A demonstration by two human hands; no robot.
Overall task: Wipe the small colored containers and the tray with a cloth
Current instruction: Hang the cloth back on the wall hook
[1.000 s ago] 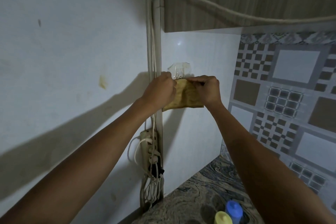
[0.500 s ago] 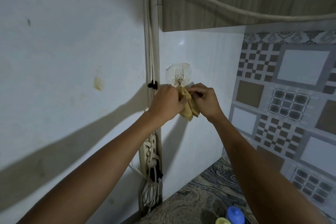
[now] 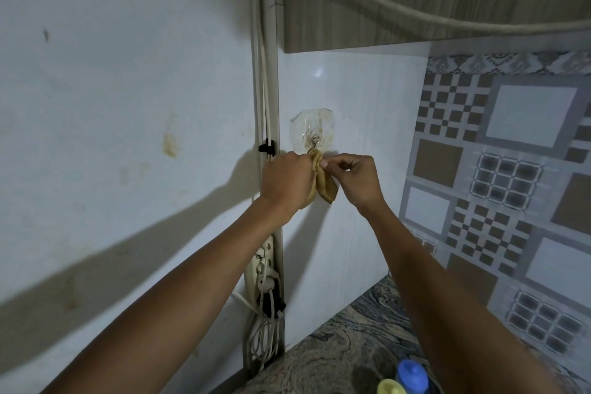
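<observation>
Left hand (image 3: 285,181) hides part of the cloth (image 3: 325,189).

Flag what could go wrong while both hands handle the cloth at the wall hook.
The clear adhesive hook may peel off the tile if the left hand and right hand tug the cloth hard. If dropped, the cloth could fall by the power strip below.

Yellow container (image 3: 390,387) cut off by the bottom edge, blue container (image 3: 412,374) half behind the right forearm (image 3: 447,307), cloth (image 3: 326,190) partly under the left hand (image 3: 284,182), fingertips hidden.
</observation>
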